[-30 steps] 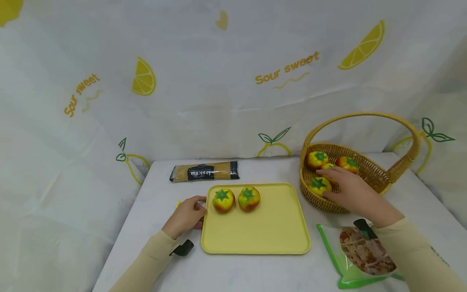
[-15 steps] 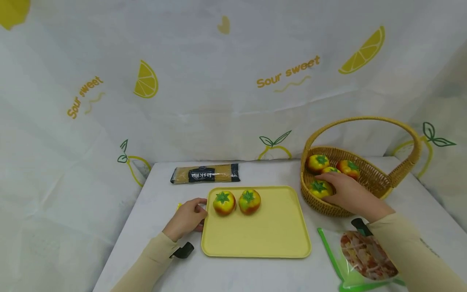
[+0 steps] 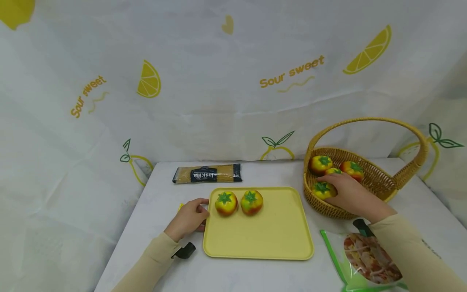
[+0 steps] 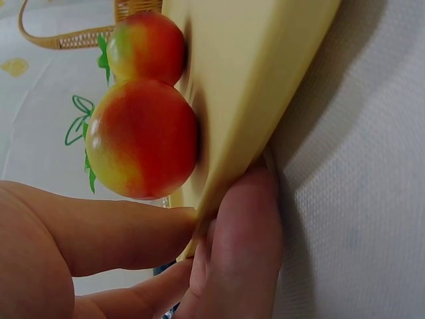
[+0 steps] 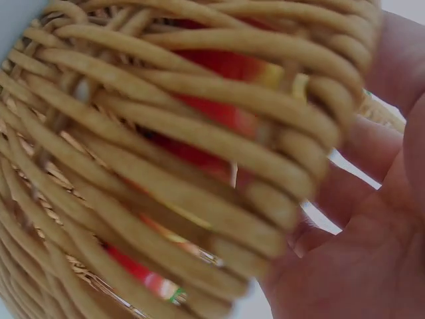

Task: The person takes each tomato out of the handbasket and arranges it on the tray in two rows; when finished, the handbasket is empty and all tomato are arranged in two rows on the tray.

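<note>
Two tomatoes (image 3: 238,202) on tray (image 3: 270,239), maybe four in basket (image 3: 379,178); hands grip tray, tomato (image 3: 322,190).

Left hand (image 3: 189,217): forearm extended forward, thumb and fingers (image 4: 232,266) curled in a pinch grip. Right hand (image 3: 348,194): arm reaches forward and inward, palm down, fingers curved in a cupped grasp. Both sleeves cover the wrists.

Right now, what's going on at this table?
A person is working with toy tomatoes. The left hand grips the left edge of the yellow tray, where two tomatoes sit side by side near its back edge. The right hand reaches into the wicker basket, fingers curled over one of the four tomatoes there. It hasn't lifted out yet.
</note>
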A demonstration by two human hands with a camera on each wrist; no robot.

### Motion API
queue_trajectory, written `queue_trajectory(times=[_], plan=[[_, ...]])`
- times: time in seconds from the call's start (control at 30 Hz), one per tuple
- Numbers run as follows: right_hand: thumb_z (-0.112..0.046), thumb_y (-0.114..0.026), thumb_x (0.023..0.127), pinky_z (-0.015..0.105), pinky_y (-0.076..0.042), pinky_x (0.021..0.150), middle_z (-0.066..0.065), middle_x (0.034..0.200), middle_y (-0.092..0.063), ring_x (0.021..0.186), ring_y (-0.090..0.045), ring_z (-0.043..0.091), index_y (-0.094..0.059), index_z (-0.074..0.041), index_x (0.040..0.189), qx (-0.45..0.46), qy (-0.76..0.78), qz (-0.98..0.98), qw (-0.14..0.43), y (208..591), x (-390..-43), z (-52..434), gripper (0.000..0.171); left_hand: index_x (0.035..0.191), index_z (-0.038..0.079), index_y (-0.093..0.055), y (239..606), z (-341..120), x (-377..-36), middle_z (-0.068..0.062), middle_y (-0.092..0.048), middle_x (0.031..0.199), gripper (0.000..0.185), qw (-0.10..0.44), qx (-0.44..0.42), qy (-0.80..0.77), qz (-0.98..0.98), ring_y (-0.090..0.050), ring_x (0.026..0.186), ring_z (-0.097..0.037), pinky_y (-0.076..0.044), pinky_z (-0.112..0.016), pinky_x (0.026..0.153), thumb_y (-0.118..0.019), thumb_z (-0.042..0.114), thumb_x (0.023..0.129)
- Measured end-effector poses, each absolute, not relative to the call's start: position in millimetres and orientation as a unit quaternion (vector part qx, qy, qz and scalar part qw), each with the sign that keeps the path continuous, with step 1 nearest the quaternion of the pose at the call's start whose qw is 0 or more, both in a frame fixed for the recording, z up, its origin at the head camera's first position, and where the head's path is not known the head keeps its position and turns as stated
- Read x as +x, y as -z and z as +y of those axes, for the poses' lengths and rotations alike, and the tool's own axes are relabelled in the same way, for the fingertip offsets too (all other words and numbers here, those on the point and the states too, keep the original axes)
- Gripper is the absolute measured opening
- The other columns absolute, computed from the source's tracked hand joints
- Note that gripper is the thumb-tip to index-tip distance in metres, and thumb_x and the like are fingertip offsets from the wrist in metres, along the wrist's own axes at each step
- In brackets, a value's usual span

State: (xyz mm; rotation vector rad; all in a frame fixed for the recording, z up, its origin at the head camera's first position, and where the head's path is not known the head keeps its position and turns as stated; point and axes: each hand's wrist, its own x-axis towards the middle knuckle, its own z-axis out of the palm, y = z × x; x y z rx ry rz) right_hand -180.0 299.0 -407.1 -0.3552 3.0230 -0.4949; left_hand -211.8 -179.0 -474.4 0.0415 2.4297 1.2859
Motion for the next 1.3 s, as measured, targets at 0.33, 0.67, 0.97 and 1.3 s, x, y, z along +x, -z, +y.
queue_trajectory(times=[0.33, 0.67, 0.97, 1.3], plan=[[-0.028, -0.086, 0.092, 0.077, -0.045, 0.109, 0.034, 0.153, -0.055, 0.140, -0.047, 0.061, -0.058, 0.000, 0.152, -0.100, 0.185, 0.977, 0.016, 386, -169, 299, 0.072, 0.151, 0.007, -0.059, 475, -177, -212, -0.010, -0.066, 0.103, 0.048, 0.196, 0.010, -0.449, 0.871, -0.067, 0.078, -0.019, -0.066, -0.032, 0.067, -0.065, 0.011, 0.103], [-0.031, -0.087, 0.093, 0.078, -0.044, 0.106, 0.033, 0.155, -0.052, 0.139, -0.045, 0.057, -0.058, -0.006, 0.153, -0.095, 0.210, 0.973, -0.028, 370, -161, 288, 0.072, 0.150, 0.006, -0.059, 472, -177, -212, -0.011, -0.066, 0.102, 0.048, 0.197, 0.017, -0.455, 0.869, -0.068, 0.076, -0.019, -0.066, -0.032, 0.066, -0.065, 0.010, 0.103], [-0.028, -0.087, 0.093, 0.073, -0.043, 0.112, 0.023, 0.152, -0.060, 0.138, -0.052, 0.049, -0.059, -0.007, 0.151, -0.120, 0.266, 0.955, -0.051, 375, -160, 244, 0.068, 0.151, 0.005, -0.058, 473, -179, -212, -0.011, -0.066, 0.103, 0.049, 0.197, 0.020, -0.462, 0.864, -0.069, 0.076, -0.020, -0.066, -0.033, 0.066, -0.064, 0.009, 0.103], [-0.029, -0.088, 0.092, 0.066, -0.051, 0.111, 0.020, 0.149, -0.063, 0.134, -0.057, 0.044, -0.062, -0.007, 0.149, -0.101, 0.293, 0.951, -0.022, 413, -166, 197, 0.066, 0.150, 0.005, -0.059, 472, -180, -212, -0.011, -0.067, 0.102, 0.048, 0.193, 0.025, -0.461, 0.866, -0.068, 0.074, -0.019, -0.066, -0.033, 0.066, -0.065, 0.010, 0.103]])
